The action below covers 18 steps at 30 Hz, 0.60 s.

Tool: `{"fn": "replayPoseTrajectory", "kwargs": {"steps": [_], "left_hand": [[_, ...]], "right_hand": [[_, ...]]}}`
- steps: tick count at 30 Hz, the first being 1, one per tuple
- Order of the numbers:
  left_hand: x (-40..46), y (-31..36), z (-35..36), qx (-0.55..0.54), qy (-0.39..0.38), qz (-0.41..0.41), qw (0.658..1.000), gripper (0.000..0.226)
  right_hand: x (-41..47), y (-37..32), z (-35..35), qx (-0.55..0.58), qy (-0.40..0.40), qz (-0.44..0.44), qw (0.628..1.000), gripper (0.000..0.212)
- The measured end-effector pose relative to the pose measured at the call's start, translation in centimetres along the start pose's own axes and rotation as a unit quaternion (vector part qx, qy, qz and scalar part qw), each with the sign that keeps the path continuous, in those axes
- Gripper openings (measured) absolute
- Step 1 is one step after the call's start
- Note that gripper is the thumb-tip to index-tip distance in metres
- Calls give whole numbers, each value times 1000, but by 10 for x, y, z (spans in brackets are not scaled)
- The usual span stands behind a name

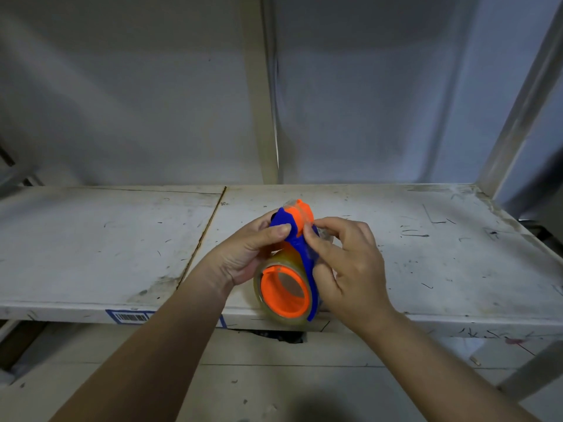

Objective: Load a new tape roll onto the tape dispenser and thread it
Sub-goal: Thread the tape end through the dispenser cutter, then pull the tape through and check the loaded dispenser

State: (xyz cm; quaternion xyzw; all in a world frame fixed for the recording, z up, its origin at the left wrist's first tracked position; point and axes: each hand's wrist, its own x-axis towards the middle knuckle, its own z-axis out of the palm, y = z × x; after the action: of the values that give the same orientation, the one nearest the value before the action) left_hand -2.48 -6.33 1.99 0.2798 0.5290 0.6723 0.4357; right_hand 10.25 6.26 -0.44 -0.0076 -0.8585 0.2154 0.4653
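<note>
A blue and orange tape dispenser (300,243) is held over the front edge of the white shelf (396,254). A clear tape roll (268,312) sits on its orange hub at the lower end. My left hand (246,254) grips the dispenser's blue body from the left, thumb on top. My right hand (344,263) is at the right side, with fingertips pinching the clear tape strip against the blue frame just below the orange head. The strip runs up over the orange head.
The worn white shelf has a seam (202,236) left of the hands and a barcode label (131,316) on its front edge. A metal upright (518,117) stands at the right. A lower shelf (274,376) lies beneath.
</note>
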Motion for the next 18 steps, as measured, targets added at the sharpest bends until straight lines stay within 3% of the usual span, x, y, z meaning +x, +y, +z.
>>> {"fn": "replayPoseTrajectory", "kwargs": {"steps": [7, 12, 16, 18], "left_hand": [[3, 4, 1, 80, 25, -10, 996, 89], [6, 1, 6, 77, 48, 16, 996, 73], [2, 1, 11, 90, 95, 35, 991, 48], [1, 3, 17, 129, 103, 50, 985, 48]], "right_hand": [[5, 2, -6, 130, 2, 171, 977, 48], [-5, -8, 4, 135, -68, 170, 974, 53], [-5, -5, 3, 132, -58, 177, 974, 50], [-1, -6, -1, 163, -27, 209, 964, 42]]}}
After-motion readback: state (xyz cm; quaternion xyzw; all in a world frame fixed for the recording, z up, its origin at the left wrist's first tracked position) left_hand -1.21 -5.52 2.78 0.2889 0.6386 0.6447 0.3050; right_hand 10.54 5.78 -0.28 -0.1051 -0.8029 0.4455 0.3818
